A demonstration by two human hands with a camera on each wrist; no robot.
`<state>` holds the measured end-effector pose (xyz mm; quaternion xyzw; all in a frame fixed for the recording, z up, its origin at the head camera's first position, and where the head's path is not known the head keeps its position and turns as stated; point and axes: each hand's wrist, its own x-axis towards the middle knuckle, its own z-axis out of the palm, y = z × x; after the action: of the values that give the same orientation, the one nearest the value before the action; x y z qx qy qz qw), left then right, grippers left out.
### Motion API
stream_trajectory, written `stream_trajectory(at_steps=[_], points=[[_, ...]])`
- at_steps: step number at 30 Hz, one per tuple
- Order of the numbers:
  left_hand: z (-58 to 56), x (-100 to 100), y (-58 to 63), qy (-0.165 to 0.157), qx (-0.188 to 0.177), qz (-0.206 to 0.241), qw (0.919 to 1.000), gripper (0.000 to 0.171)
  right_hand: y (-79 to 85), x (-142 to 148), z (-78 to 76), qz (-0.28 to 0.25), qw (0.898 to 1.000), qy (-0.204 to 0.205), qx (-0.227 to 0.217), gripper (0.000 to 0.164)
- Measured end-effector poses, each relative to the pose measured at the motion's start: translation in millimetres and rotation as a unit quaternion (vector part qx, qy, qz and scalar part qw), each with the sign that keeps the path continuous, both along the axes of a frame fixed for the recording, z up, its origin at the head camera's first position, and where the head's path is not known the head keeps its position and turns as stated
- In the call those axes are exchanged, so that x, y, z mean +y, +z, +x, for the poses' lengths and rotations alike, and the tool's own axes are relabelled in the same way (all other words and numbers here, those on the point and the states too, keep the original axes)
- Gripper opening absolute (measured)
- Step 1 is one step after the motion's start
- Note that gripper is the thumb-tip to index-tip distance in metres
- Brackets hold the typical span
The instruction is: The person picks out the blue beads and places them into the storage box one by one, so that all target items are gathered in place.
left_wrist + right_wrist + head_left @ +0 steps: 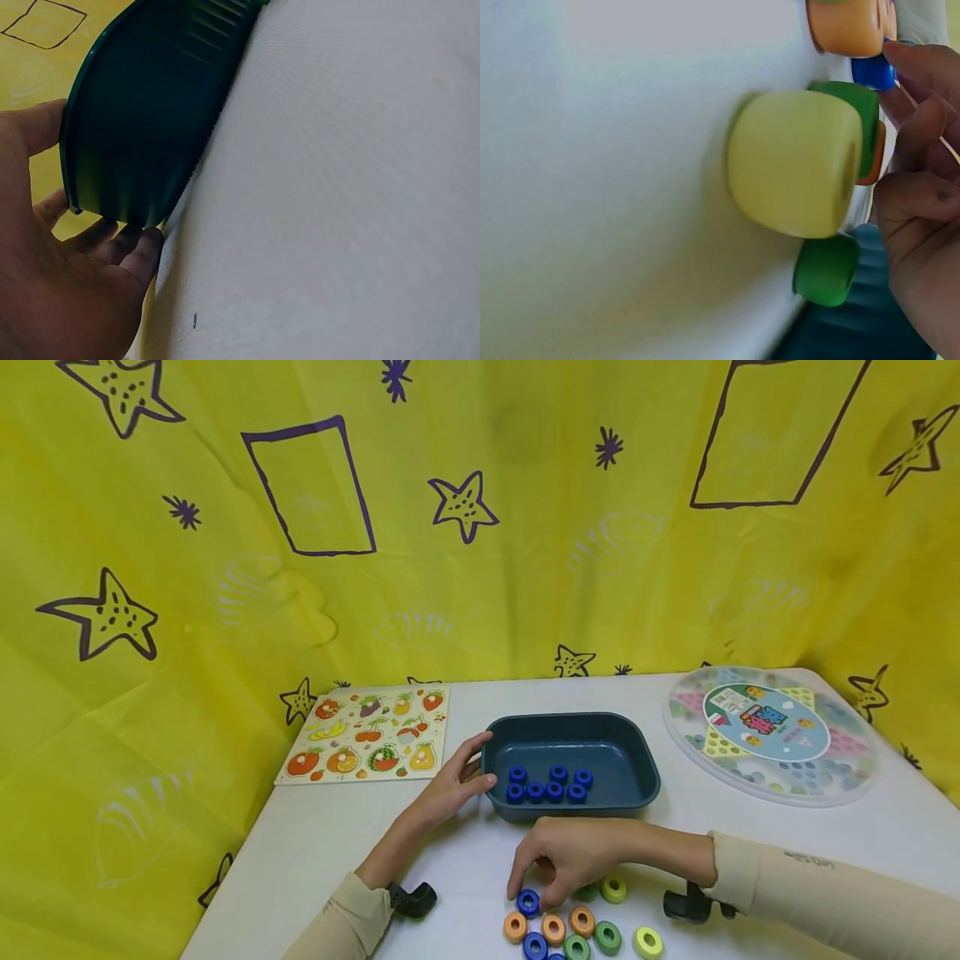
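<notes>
A dark teal plastic tub (622, 768) stands on the white table with several blue rings (554, 791) inside, toward its left. My left hand (457, 785) holds the tub's left end, thumb and fingers spread along its rim and end wall (112, 180). In front of the tub, my right hand (570, 856) reaches down and pinches a blue ring (528, 903) between thumb and finger. In the right wrist view that blue ring (874, 73) is partly hidden behind an orange ring (847, 28) and the fingertips.
Around the right hand lie orange rings (552, 930), green rings (607, 937), yellow rings (648, 942) and more blue rings (535, 946). A fruit puzzle board (367, 735) lies back left. A round, flat clear case (772, 735) lies back right. A yellow patterned curtain (517, 593) hangs behind the table.
</notes>
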<state>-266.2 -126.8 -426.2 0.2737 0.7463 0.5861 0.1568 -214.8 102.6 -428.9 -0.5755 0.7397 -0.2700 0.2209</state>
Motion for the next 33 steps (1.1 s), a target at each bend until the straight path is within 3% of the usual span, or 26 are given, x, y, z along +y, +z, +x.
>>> stream_trajectory(at_steps=[9,15,25,33], points=[[-0.2,0.2,-0.2,0.003,-0.002,-0.003,1.0000,0.063,-1.6,-0.6,0.5,0.015,1.000,-0.021,-0.003,0.029],[0.2,0.3,-0.9,0.002,0.000,-0.006,1.0000,0.063,8.0,0.2,0.2,0.007,0.999,-0.034,-0.010,0.027],[0.2,0.2,-1.0,0.001,-0.007,-0.010,0.9999,0.064,48.1,9.1,-12.0,-0.026,0.997,-0.073,-0.021,0.026],[-0.3,0.0,0.2,0.001,-0.005,-0.006,1.0000,0.064,86.7,25.1,-52.0,-0.038,0.994,-0.101,-0.014,0.027]])
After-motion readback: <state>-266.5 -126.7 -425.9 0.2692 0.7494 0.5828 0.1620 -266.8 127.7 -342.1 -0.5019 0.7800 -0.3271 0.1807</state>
